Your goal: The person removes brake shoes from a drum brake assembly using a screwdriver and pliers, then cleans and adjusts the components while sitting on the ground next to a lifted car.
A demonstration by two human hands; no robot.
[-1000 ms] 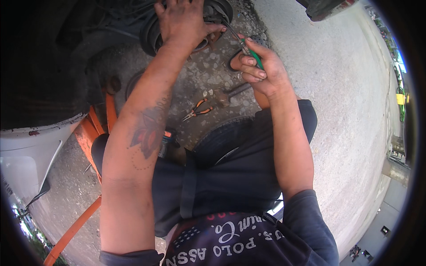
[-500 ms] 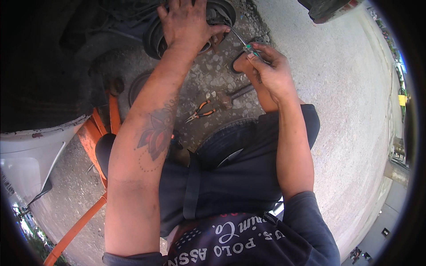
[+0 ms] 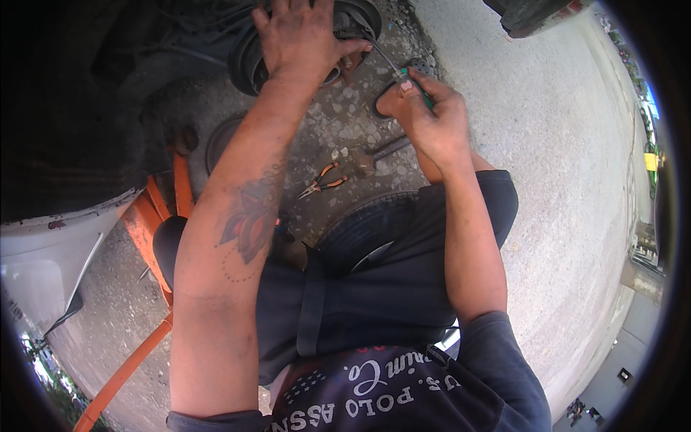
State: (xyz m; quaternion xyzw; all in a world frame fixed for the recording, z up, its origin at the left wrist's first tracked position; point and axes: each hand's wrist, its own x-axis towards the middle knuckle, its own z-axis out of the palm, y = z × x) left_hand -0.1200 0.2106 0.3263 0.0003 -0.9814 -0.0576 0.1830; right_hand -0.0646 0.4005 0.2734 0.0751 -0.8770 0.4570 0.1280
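Note:
At the top of the view, my left hand (image 3: 299,43) lies over a round, dark brake assembly (image 3: 248,68). Its fingers are spread and its thumb points right, with some fingertips near or past the picture's edge. My right hand (image 3: 435,119) is closed around the green handle of a screwdriver (image 3: 386,57). The thin metal shaft slants up and left to the assembly's right side, close to my left thumb. What the tip touches is too small to make out.
Orange-handled pliers (image 3: 323,181) and a hammer (image 3: 366,162) lie on the rough ground. A tyre (image 3: 367,223) rests by my legs. At left stand an orange metal jack (image 3: 144,223) with a long handle (image 3: 126,371) and a pale vehicle panel (image 3: 50,266).
My right hand has turned the screwdriver and shifted slightly down and left, its fingers wrapping differently around the handle. My left hand has hardly moved.

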